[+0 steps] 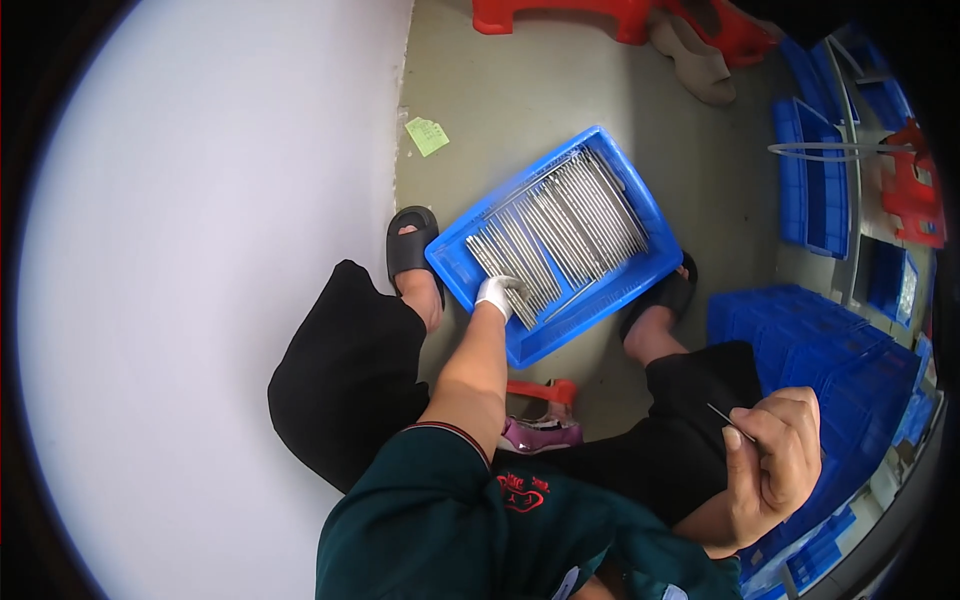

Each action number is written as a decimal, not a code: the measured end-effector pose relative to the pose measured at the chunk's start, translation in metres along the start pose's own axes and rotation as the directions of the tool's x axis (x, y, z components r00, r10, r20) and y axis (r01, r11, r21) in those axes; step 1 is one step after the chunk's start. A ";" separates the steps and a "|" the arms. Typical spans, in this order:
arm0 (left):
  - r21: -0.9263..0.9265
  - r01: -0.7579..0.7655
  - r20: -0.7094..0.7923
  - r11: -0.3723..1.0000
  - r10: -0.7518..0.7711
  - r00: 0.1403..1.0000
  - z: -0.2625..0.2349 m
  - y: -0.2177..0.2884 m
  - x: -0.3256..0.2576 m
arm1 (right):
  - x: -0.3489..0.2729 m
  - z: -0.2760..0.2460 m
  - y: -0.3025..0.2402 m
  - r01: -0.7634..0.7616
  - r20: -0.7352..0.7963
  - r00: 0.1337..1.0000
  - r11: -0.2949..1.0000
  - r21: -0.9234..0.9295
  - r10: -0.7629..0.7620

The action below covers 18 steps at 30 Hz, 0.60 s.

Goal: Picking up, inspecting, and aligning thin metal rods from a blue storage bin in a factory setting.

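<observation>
A blue plastic tray (642, 278) stands on the floor between my feet, with many slim silvery metal rods (575, 225) laid side by side in rows. My left hand (499, 294), in a white glove, reaches into its near left part. The fingers curl down onto the nearest rods; the fingertips are partly hidden among them. Raised at the lower right, well away from the tray, my bare right hand (770, 460) is closed. Between thumb and forefinger it pinches a thin metal pin (719, 413), its tip sticking out to the upper left; the rest is hidden in the fist.
Stacked blue crates (790, 325) stand close by on the right, below a shelf with blue bins (812, 180). A white wall (230, 200) runs along the left. A green paper slip (427, 136) lies on the floor; a red stool (560, 15) is beyond. Something red (545, 390) shows beneath me.
</observation>
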<state>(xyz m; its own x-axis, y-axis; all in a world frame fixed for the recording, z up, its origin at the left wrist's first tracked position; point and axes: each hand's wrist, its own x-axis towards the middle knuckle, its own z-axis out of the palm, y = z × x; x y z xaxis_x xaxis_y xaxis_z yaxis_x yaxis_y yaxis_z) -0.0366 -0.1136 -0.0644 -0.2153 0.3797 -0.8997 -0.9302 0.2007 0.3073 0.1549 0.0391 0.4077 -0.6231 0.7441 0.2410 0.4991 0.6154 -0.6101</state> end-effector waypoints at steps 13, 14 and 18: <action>-0.257 0.134 0.123 0.957 -0.105 0.987 0.026 0.028 -0.008 | 0.008 0.009 -0.009 -0.008 0.008 1.000 0.998 -0.056 0.009; -0.319 0.207 0.136 0.925 -0.171 0.976 0.031 0.027 -0.015 | 0.008 0.010 -0.009 0.001 -0.006 1.000 0.999 -0.042 -0.001; -0.339 0.289 0.379 0.895 -0.151 0.913 0.067 0.025 -0.049 | 0.010 0.011 -0.003 0.081 -0.006 0.997 0.997 -0.016 -0.082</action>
<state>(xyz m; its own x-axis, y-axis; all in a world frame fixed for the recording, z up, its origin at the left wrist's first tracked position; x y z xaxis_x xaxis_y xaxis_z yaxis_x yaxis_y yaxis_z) -0.0294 -0.0664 0.0085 0.0567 0.6583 -0.7506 -0.9958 -0.0164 -0.0896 0.1408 0.0419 0.4040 -0.6580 0.6930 0.2946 0.4564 0.6782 -0.5760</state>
